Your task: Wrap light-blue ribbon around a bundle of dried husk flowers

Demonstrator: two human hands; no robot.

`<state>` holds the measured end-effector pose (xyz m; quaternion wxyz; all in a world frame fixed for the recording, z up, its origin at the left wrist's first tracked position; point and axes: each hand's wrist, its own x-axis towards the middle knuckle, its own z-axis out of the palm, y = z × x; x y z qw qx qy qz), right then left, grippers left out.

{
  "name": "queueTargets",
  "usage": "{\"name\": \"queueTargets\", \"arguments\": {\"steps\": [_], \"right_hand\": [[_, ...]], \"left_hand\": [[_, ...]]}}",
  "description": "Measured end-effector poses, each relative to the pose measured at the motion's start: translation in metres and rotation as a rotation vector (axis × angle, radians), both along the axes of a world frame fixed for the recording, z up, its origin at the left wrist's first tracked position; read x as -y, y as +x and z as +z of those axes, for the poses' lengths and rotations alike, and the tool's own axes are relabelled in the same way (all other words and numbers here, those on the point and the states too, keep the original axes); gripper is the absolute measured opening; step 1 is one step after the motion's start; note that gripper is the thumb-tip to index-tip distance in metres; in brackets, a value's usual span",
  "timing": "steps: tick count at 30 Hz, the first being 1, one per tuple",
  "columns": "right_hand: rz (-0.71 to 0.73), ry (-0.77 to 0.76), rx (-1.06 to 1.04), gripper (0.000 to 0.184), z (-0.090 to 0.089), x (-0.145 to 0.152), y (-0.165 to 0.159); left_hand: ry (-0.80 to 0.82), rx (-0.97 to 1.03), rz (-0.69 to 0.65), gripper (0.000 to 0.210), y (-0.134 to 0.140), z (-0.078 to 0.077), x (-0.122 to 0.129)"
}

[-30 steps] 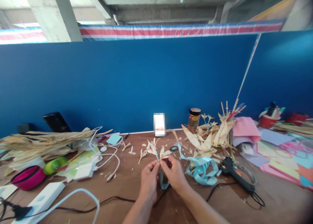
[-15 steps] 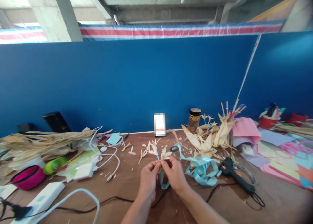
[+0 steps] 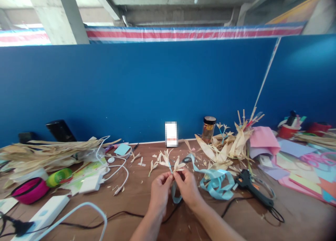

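Note:
Low over the middle of the table, both my hands meet on a small spray of pale dried-husk flowers, its stem wrapped in light blue ribbon. My left hand pinches the stem from the left with thumb and fingertips. From the right, my right hand is closed on the same spray where a second husk flower joins. A loop of the light blue ribbon hangs below the fingers. My fingertips hide the exact joint.
Right of my hands lie a heap of blue ribbon and a black glue gun. Behind stand a lidded jar and dried husks. At left are white cables, a power strip and a husk pile.
The flower spray and my fingertips have shifted very slightly to the right. Both hands keep their grip.

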<state>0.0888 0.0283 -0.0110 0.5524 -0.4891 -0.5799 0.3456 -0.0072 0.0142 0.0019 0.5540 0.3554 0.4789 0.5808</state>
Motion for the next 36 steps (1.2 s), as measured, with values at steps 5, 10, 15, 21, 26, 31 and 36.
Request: {"name": "queueTargets", "arguments": {"steps": [5,10,15,21,26,31,36], "right_hand": [[-0.003,0.008,0.016,0.016,0.001,0.0006,0.0009],[-0.021,-0.016,0.034,0.017,0.0003,-0.0001,0.001],[-0.014,-0.014,0.026,0.018,-0.0014,-0.0002,0.0008],[-0.016,-0.04,0.0,0.018,0.0001,-0.0005,0.0008],[-0.017,-0.051,-0.055,0.017,0.0032,0.0,0.0],[-0.005,-0.071,-0.082,0.017,0.0031,-0.001,-0.0008],[-0.003,-0.063,-0.072,0.018,0.0026,-0.0018,0.0004]], "left_hand": [[0.015,-0.059,-0.017,0.029,-0.0018,0.001,-0.0004],[0.025,-0.082,-0.031,0.031,-0.0015,-0.0033,-0.0008],[0.029,-0.074,-0.034,0.03,-0.0011,-0.0063,-0.001],[0.038,-0.034,-0.063,0.027,-0.0003,-0.0033,-0.0001],[0.038,0.006,-0.073,0.028,-0.0009,-0.0049,-0.0001],[0.051,0.012,-0.084,0.027,-0.0031,-0.0074,-0.0019],[0.044,0.043,-0.101,0.027,-0.0029,-0.005,-0.0026]]}}
